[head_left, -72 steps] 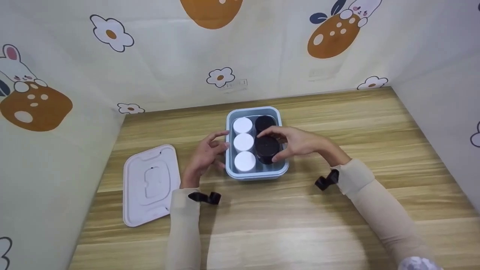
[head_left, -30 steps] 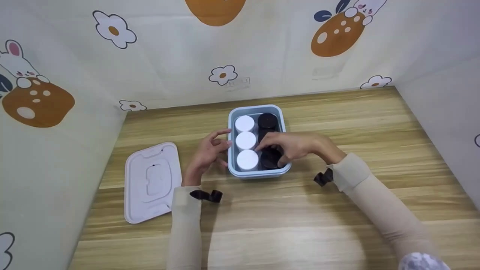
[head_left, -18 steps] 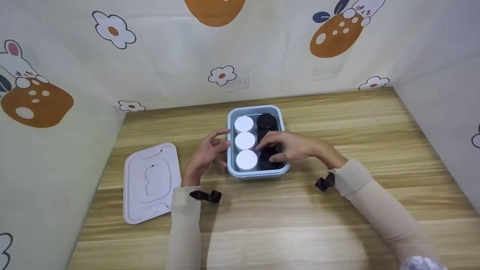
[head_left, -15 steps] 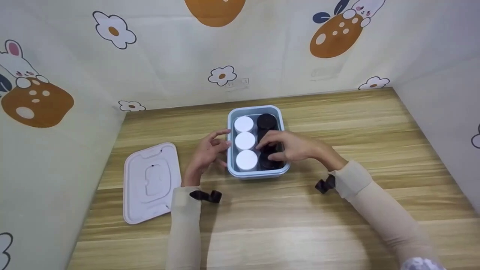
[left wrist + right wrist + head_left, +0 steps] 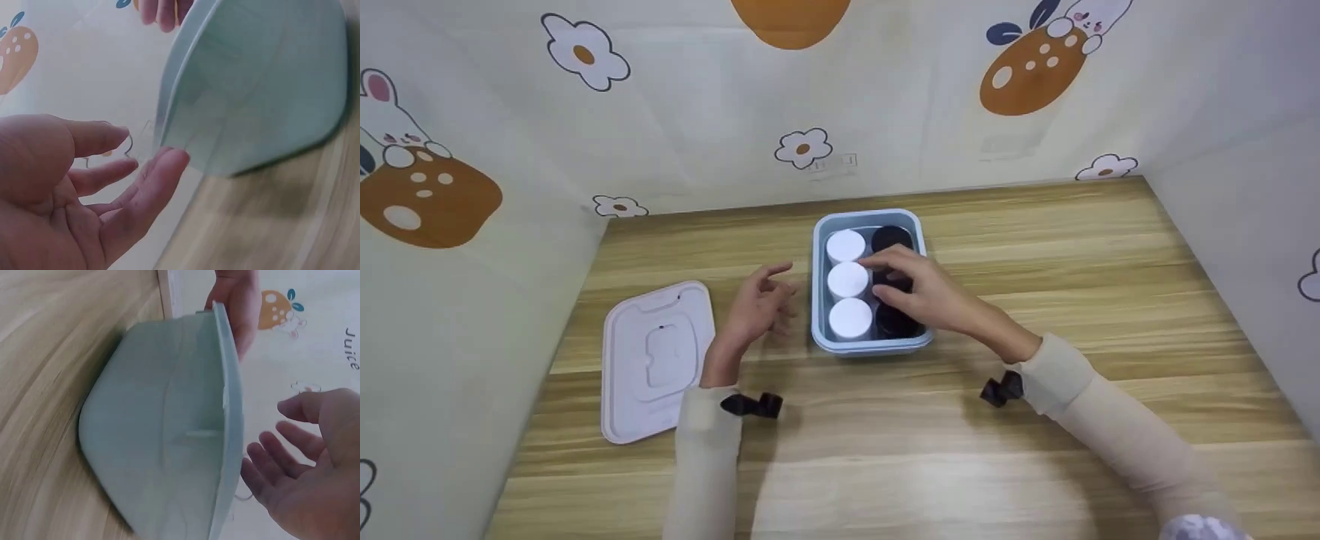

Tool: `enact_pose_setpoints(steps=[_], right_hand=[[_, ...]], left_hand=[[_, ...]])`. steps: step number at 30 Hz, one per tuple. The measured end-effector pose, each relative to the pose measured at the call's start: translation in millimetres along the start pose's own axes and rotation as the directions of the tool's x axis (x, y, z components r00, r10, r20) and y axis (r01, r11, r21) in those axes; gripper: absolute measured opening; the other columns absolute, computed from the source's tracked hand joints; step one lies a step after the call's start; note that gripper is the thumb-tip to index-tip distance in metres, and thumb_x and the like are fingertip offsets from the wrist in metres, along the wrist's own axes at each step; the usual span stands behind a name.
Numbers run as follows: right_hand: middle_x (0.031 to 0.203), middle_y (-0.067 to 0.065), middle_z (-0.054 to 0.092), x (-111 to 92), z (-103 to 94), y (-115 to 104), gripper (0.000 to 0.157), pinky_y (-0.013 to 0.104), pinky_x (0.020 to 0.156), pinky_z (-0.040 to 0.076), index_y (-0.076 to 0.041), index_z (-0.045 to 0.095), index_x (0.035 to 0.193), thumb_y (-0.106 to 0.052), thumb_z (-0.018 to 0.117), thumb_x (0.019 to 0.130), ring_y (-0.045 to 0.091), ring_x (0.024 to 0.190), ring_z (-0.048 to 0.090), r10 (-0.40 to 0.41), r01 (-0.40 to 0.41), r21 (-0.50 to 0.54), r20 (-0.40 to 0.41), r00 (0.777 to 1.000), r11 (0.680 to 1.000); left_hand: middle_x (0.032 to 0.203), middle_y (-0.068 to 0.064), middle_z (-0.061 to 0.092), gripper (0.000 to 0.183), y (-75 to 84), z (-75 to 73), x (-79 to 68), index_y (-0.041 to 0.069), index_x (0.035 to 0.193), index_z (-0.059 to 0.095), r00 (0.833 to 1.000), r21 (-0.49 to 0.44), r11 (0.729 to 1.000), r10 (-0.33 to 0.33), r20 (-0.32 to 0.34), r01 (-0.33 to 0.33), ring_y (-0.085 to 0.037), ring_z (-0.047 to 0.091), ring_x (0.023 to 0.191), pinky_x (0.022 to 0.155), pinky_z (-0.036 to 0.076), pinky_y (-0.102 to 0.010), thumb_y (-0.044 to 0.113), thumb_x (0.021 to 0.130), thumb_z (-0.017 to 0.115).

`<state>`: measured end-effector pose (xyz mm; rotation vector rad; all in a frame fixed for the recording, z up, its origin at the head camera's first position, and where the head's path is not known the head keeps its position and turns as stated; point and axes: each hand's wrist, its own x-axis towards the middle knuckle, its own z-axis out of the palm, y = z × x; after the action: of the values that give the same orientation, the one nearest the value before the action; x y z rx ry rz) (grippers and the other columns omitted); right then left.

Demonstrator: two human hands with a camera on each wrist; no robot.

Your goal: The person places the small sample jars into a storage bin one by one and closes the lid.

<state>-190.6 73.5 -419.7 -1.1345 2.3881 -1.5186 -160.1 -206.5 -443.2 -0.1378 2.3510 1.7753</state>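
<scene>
A light-blue plastic storage bin [image 5: 877,347] stands on the table, its side wall filling much of both wrist views. Inside, three round white-topped containers [image 5: 850,319] line the left side and black-topped ones [image 5: 897,322] line the right. My right hand [image 5: 926,289] hovers over the black row with relaxed fingers, partly hiding the middle black one; the right wrist view shows its palm holding nothing, above the bin's rim. To the left of the bin, my left hand [image 5: 755,309] is held apart from the wall, fingers loosely bent around nothing.
A whitish rectangular lid [image 5: 622,397] with raised outlines lies on the wood-grain table [image 5: 885,442], left of my left hand. Patterned sheeting [image 5: 697,112] closes off the back and both sides. Black wrist mounts [image 5: 754,406] stick out from both cuffs.
The right hand lowered a black-topped container into the bin's front right, let go and rose, shifting slightly back. The left hand left the bin's side and moved left.
</scene>
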Motion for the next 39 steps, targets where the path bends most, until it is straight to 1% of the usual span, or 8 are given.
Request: enact_pose_setpoints(steps=[8, 16, 19, 23, 29, 33, 36, 39], right_hand=[[0.140, 0.026, 0.051, 2.4, 27.0, -22.7, 0.046, 0.035, 0.108, 0.053, 0.006, 0.049, 0.142, -0.006, 0.060, 0.099, 0.043, 0.130, 0.053, 0.132, -0.118, 0.262, -0.034, 0.991, 0.958], [0.151, 0.018, 0.048, 16.3, 59.0, -40.0, 0.052, 0.035, 0.115, 0.047, -0.002, 0.041, 0.151, -0.016, 0.055, 0.103, 0.031, 0.138, 0.051, 0.274, -0.268, 0.443, 0.051, 0.960, 0.856], [0.155, 0.015, 0.044, 20.3, 70.6, -44.1, 0.054, 0.034, 0.116, 0.046, -0.004, 0.039, 0.152, -0.018, 0.055, 0.103, 0.029, 0.140, 0.049, 0.299, -0.297, 0.485, 0.074, 0.951, 0.822], [0.160, 0.015, 0.037, 25.0, 86.3, -49.6, 0.057, 0.035, 0.118, 0.043, -0.003, 0.035, 0.154, -0.016, 0.055, 0.103, 0.031, 0.145, 0.043, 0.294, -0.296, 0.533, 0.091, 0.952, 0.793], [0.161, 0.019, 0.033, 28.6, 114.7, -61.3, 0.062, 0.035, 0.119, 0.042, -0.002, 0.029, 0.156, -0.010, 0.055, 0.101, 0.035, 0.145, 0.040, 0.291, -0.328, 0.632, 0.165, 0.942, 0.703], [0.161, 0.015, 0.035, 26.0, 139.3, -63.8, 0.061, 0.034, 0.119, 0.042, -0.005, 0.030, 0.157, -0.013, 0.056, 0.102, 0.033, 0.145, 0.042, 0.308, -0.387, 0.594, 0.234, 0.922, 0.706], [0.158, 0.012, 0.041, 25.8, 158.0, -60.9, 0.058, 0.034, 0.119, 0.042, -0.006, 0.034, 0.155, -0.020, 0.055, 0.103, 0.029, 0.143, 0.045, 0.341, -0.428, 0.520, 0.258, 0.904, 0.739], [0.155, 0.012, 0.046, 27.4, 174.5, -54.0, 0.057, 0.035, 0.119, 0.041, -0.005, 0.036, 0.154, -0.023, 0.055, 0.103, 0.027, 0.140, 0.049, 0.382, -0.462, 0.480, 0.260, 0.887, 0.746]], left_hand=[[0.124, -0.028, 0.057, 0.045, -19.0, -44.0, -28.5, 0.005, 0.150, 0.043, 0.994, 0.174, 0.983, -0.042, -0.103, 0.060, -0.032, 0.067, 0.097, 0.070, 0.065, -0.036, 0.021, 0.107, 0.045], [0.130, -0.027, 0.057, 0.042, -33.5, -82.3, -57.6, 0.000, 0.145, 0.048, 0.964, 0.294, 0.947, -0.048, -0.263, 0.128, -0.033, 0.060, 0.116, 0.079, 0.060, -0.021, 0.019, 0.107, 0.044], [0.132, -0.029, 0.058, 0.040, -36.0, -94.2, -69.7, -0.002, 0.143, 0.049, 0.950, 0.325, 0.936, -0.030, -0.311, 0.136, -0.036, 0.058, 0.121, 0.093, 0.056, -0.029, 0.012, 0.106, 0.044], [0.137, -0.033, 0.054, 0.041, -40.9, -110.6, -80.6, -0.005, 0.142, 0.049, 0.925, 0.331, 0.930, -0.022, -0.379, 0.158, -0.044, 0.051, 0.132, 0.114, 0.044, -0.049, 0.008, 0.103, 0.047], [0.150, -0.032, 0.041, 0.049, -55.6, -135.2, -88.4, -0.003, 0.148, 0.041, 0.868, 0.297, 0.912, -0.113, -0.484, 0.284, -0.049, 0.039, 0.140, 0.118, 0.036, -0.059, 0.010, 0.101, 0.047], [0.157, -0.032, 0.029, 0.057, -65.1, -146.1, -94.2, -0.005, 0.153, 0.029, 0.849, 0.279, 0.893, -0.181, -0.496, 0.353, -0.053, 0.033, 0.142, 0.117, 0.035, -0.063, 0.011, 0.101, 0.048], [0.159, -0.035, 0.022, 0.064, -68.5, -151.6, -98.7, -0.007, 0.156, 0.018, 0.853, 0.285, 0.877, -0.224, -0.471, 0.387, -0.056, 0.030, 0.142, 0.118, 0.034, -0.064, 0.013, 0.102, 0.047], [0.156, -0.039, 0.020, 0.069, -69.2, -155.9, -102.0, -0.007, 0.156, 0.009, 0.865, 0.302, 0.855, -0.279, -0.416, 0.421, -0.056, 0.028, 0.142, 0.118, 0.033, -0.065, 0.018, 0.103, 0.045]])
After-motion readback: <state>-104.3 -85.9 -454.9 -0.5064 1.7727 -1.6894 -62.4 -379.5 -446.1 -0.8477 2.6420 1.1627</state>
